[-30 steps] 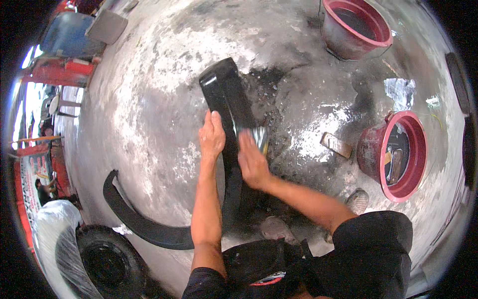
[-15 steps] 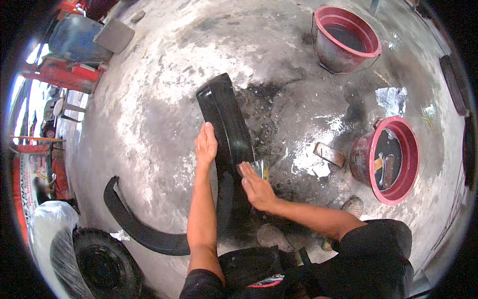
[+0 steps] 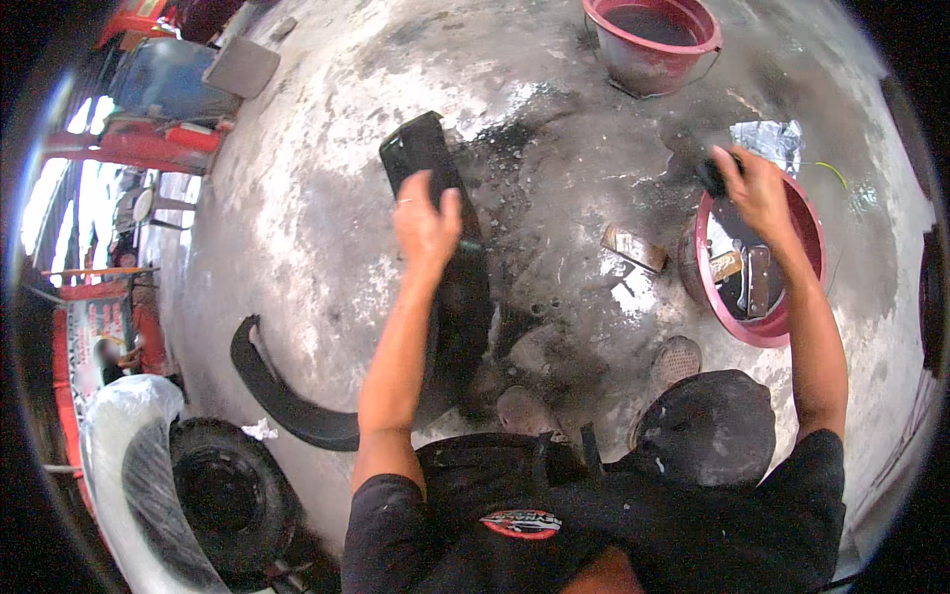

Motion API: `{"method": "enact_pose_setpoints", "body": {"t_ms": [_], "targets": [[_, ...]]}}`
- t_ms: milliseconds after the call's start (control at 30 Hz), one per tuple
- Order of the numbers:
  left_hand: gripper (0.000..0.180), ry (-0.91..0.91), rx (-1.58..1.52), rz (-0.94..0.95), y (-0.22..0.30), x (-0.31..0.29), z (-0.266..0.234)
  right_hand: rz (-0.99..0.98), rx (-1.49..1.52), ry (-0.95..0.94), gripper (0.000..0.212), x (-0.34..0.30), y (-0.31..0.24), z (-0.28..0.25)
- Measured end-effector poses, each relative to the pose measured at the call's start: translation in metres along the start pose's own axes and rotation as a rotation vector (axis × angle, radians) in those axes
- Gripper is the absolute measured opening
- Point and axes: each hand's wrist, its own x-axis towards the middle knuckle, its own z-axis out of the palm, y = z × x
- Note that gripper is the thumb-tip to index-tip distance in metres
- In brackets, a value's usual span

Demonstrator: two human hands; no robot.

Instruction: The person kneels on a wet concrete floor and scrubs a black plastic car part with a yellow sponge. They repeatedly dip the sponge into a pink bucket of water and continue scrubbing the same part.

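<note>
The left hand (image 3: 427,226) appears to rest on the glossy black curved panel (image 3: 465,297), fingers loosely extended, thumb spread away; how firmly they press cannot be told. The panel runs ahead of these fingers and back beneath the wrist. The right hand (image 3: 760,198) is curled around a small, blurred dark object (image 3: 709,178) at the far rim of a round reddish plastic bucket (image 3: 703,259) holding dark liquid.

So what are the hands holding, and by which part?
The right hand holds a small dark thing by its right side. The left hand is over the black panel near its upper end; any grip is unclear.
</note>
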Motion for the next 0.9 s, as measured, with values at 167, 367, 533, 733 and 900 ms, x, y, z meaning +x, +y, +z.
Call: {"method": "enact_pose_setpoints", "body": {"t_ms": [167, 367, 533, 733, 900], "targets": [[0.013, -0.201, -0.501, 0.476, 0.187, -0.021, 0.052, 0.476, 0.235, -0.614, 0.034, -0.018, 0.155, 0.013], [0.021, -0.902, -0.049, 0.487, 0.376, -0.022, 0.129, 0.213, 0.120, -0.568, 0.036, 0.002, 0.206, 0.047], [0.028, -1.236, 0.157, 0.821, 0.484, -0.033, 0.140, 0.136, -0.048, -0.586, 0.035, -0.003, 0.232, 0.046], [0.033, -1.400, 0.212, 0.672, 0.418, -0.094, 0.283, 0.157, -0.185, -0.732, 0.040, -0.003, 0.205, 0.046], [0.029, -1.455, 0.186, 0.775, 0.414, -0.089, 0.278, 0.217, -0.183, -0.740, 0.041, -0.006, 0.196, 0.055]]}}
